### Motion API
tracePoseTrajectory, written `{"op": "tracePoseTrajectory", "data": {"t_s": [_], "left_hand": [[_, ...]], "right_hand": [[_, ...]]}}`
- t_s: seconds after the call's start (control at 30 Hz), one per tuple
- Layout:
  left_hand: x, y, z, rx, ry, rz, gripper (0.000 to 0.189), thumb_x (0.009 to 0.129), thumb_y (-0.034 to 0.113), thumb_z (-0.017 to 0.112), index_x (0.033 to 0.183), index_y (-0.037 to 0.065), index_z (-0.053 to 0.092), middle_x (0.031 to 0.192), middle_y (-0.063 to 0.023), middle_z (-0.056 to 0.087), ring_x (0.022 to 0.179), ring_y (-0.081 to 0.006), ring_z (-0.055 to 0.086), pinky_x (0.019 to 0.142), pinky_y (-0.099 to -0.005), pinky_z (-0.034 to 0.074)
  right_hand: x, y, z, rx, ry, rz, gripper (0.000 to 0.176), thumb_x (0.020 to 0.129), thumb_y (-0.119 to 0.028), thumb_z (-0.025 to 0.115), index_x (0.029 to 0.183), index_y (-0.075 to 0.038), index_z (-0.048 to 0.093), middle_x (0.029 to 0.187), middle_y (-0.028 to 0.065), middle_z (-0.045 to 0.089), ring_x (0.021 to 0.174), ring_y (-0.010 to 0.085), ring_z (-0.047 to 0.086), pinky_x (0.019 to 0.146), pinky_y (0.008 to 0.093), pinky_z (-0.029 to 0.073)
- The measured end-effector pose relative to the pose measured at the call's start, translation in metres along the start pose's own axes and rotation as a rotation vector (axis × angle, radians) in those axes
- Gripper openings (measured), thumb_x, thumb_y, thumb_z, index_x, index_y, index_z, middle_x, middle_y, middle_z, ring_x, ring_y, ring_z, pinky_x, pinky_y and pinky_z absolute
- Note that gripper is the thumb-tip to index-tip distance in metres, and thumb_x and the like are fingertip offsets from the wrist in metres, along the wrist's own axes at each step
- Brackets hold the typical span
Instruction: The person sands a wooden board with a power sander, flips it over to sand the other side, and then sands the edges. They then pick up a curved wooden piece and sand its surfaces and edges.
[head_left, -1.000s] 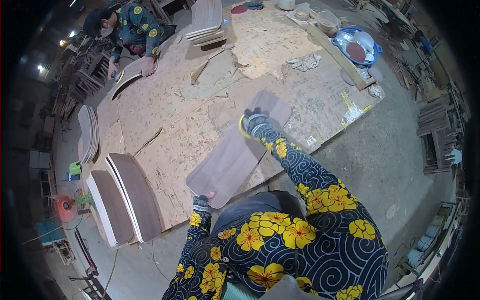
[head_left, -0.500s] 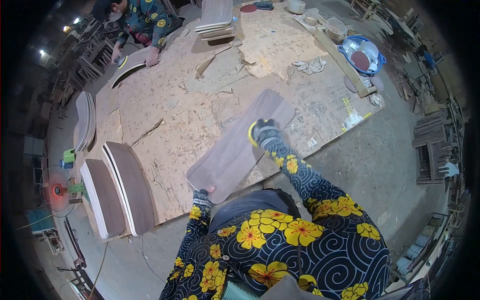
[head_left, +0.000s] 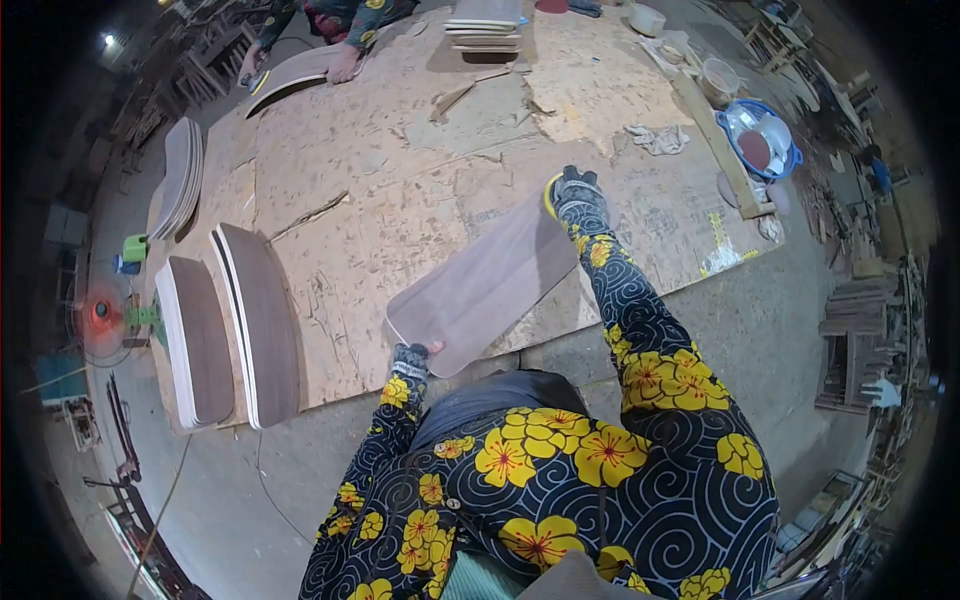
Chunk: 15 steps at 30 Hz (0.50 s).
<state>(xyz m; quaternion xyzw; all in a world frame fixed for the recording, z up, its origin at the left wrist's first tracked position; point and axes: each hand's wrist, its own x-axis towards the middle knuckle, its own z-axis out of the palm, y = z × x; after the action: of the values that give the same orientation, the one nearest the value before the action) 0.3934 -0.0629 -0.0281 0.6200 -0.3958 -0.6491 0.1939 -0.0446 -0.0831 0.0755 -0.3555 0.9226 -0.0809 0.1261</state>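
Note:
A curved wooden panel (head_left: 490, 275) with rounded corners lies slantwise across the worktable in front of me. My left hand (head_left: 414, 358), in a grey glove, closes on its near left corner, with the thumb on top. At the far end of the panel, my gloved right hand (head_left: 580, 195) is closed over a round sanding pad; only the pad's yellow rim (head_left: 551, 197) shows, the rest being under the hand. The pad rests on the panel's surface near its far edge.
Stacks of curved panels stand at the table's left (head_left: 265, 330) and at the back (head_left: 484, 30). A blue basket (head_left: 797, 158) with discs sits at the right beside a wooden rail (head_left: 715, 140). A co-worker's hands (head_left: 343, 65) work another panel. A fan (head_left: 102, 310) spins left.
My right hand has slid the sanding pad away from me, toward the panel's far end. My left hand keeps its hold on the near corner. The head view has tilted downward.

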Motion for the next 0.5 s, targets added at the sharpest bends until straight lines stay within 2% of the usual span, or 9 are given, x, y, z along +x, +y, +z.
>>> {"op": "tracePoseTrajectory", "data": {"t_s": [0.1, 0.13, 0.23, 0.27, 0.37, 0.4, 0.5], "left_hand": [[0.001, 0.003, 0.004, 0.02, -0.008, 0.024, 0.05, 0.066, 0.013, 0.08, 0.111, -0.001, 0.063, 0.1, -0.0164, 0.066, 0.091, -0.0339, 0.063, 0.084, -0.0444, 0.053], [0.001, 0.003, 0.005, 0.032, -0.007, 0.029, 0.05, 0.066, 0.013, 0.08, 0.111, -0.001, 0.063, 0.1, -0.0164, 0.066, 0.091, -0.034, 0.063, 0.084, -0.0444, 0.053], [-0.001, 0.005, 0.007, 0.063, -0.009, 0.055, 0.049, 0.066, 0.014, 0.08, 0.11, -0.001, 0.063, 0.1, -0.0165, 0.067, 0.091, -0.0341, 0.063, 0.084, -0.0445, 0.053], [-0.002, 0.006, 0.005, 0.072, -0.007, 0.059, 0.049, 0.066, 0.014, 0.08, 0.11, -0.001, 0.063, 0.1, -0.0165, 0.067, 0.091, -0.0341, 0.063, 0.084, -0.0445, 0.053], [-0.004, 0.008, 0.008, 0.1, -0.008, 0.091, 0.049, 0.066, 0.014, 0.08, 0.109, -0.001, 0.064, 0.1, -0.0166, 0.067, 0.091, -0.0343, 0.063, 0.084, -0.0446, 0.053], [-0.004, 0.008, 0.01, 0.105, -0.011, 0.098, 0.048, 0.066, 0.014, 0.08, 0.109, -0.001, 0.064, 0.099, -0.0167, 0.067, 0.091, -0.0343, 0.063, 0.084, -0.0446, 0.053], [-0.006, 0.013, 0.012, 0.111, -0.014, 0.121, 0.048, 0.066, 0.014, 0.08, 0.109, -0.001, 0.064, 0.099, -0.0168, 0.067, 0.091, -0.0344, 0.063, 0.084, -0.0447, 0.053]], "right_hand": [[0.0, -0.001, 0.048, -0.097, 0.026, -0.203, 0.039, 0.09, -0.033, 0.053, 0.125, -0.017, 0.049, 0.124, 0.0248, 0.05, 0.112, 0.0433, 0.055, 0.088, 0.0502, 0.051], [-0.029, -0.021, 0.035, 0.075, -0.039, -0.051, 0.047, 0.085, -0.034, 0.061, 0.127, -0.017, 0.046, 0.123, 0.0237, 0.049, 0.111, 0.0429, 0.055, 0.088, 0.0494, 0.051], [-0.079, -0.064, 0.038, 0.027, -0.182, -0.077, 0.056, 0.08, -0.033, 0.069, 0.128, -0.018, 0.044, 0.124, 0.0232, 0.047, 0.112, 0.0429, 0.055, 0.089, 0.0488, 0.051], [-0.089, -0.072, 0.043, 0.017, -0.242, -0.14, 0.063, 0.075, -0.03, 0.074, 0.129, -0.019, 0.043, 0.126, 0.0223, 0.044, 0.111, 0.0422, 0.057, 0.089, 0.0479, 0.052], [-0.108, -0.093, 0.049, 0.004, -0.35, -0.296, 0.065, 0.074, -0.028, 0.076, 0.13, -0.02, 0.043, 0.126, 0.0216, 0.045, 0.11, 0.0417, 0.058, 0.087, 0.0472, 0.053], [-0.104, -0.096, 0.055, 0.009, -0.34, -0.293, 0.068, 0.073, -0.026, 0.078, 0.13, -0.019, 0.042, 0.128, 0.0214, 0.044, 0.109, 0.0412, 0.059, 0.086, 0.0466, 0.054], [-0.078, -0.09, 0.065, -0.019, -0.241, -0.157, 0.053, 0.081, -0.033, 0.067, 0.127, -0.017, 0.045, 0.124, 0.022, 0.048, 0.111, 0.0417, 0.057, 0.089, 0.05, 0.051]]}}
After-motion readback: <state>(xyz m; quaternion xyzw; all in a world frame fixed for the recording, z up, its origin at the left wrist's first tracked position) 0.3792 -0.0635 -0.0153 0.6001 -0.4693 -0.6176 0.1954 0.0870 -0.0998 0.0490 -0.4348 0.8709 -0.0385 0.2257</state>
